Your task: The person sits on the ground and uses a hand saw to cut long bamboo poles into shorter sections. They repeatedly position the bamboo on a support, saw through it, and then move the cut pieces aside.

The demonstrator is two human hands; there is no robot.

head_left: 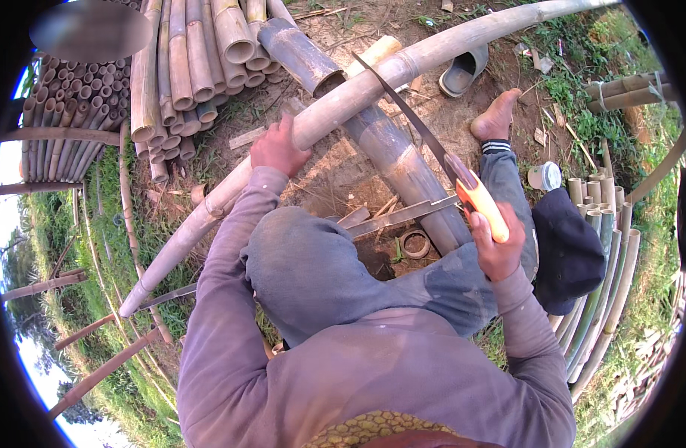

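A long pale bamboo pole (350,101) runs slantwise from low on the left to the far right. My left hand (280,149) is closed over it, left of the middle. In my right hand (500,243) is the orange handle of a hand saw (425,134). The saw's dark, slightly curved blade crosses the pole, its tip reaching past the far side; whether the teeth are in the bamboo I cannot tell. Under the pole lies a thick, dark bamboo log (402,168), pointing toward me. Another short thick bamboo piece (298,52) lies beyond the pole.
Stacked bamboo poles (182,75) lie at the far left. Upright cut bamboo lengths (612,254) stand at the right, beside a dark cap (570,250) and a white tub (544,176). A bamboo ring (414,244) and a flat strip (402,216) are near my legs. A sandal (462,71) lies beyond my bare foot.
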